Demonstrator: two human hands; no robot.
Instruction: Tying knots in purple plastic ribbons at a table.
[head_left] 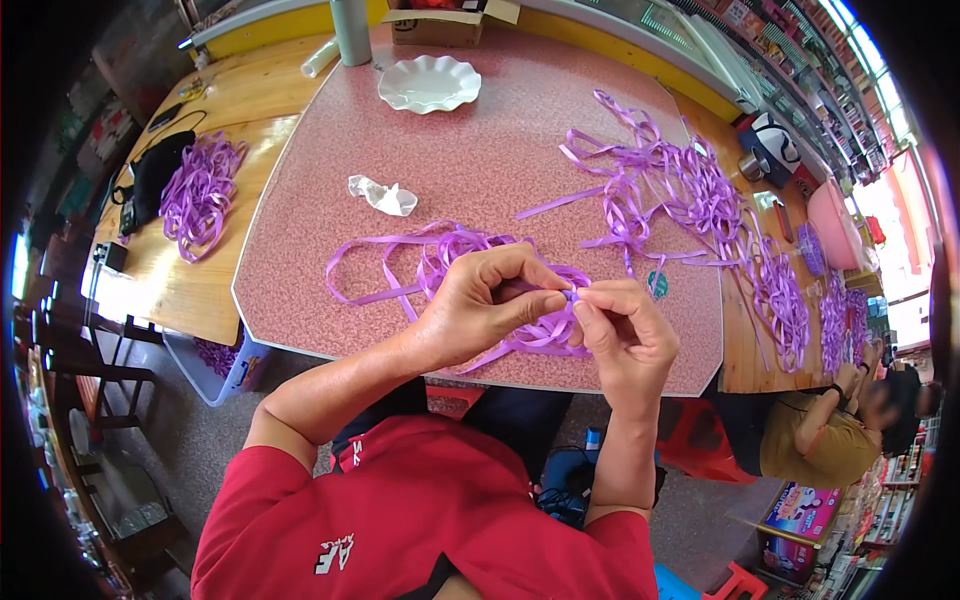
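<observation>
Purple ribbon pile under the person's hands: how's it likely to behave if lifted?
Probably floppy: the ribbon pile lies in loose, bending loops. Likely light for its spread, since it looks like thin, narrow strips with gaps between. May tangle: strands cross over each other, so pulling one could drag others.

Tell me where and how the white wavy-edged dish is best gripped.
The white dish looks easiest by its right rim, the right hand coming from that side: the scalloped edge flares outward, while the tall cylinder stands near its left edge.
</observation>
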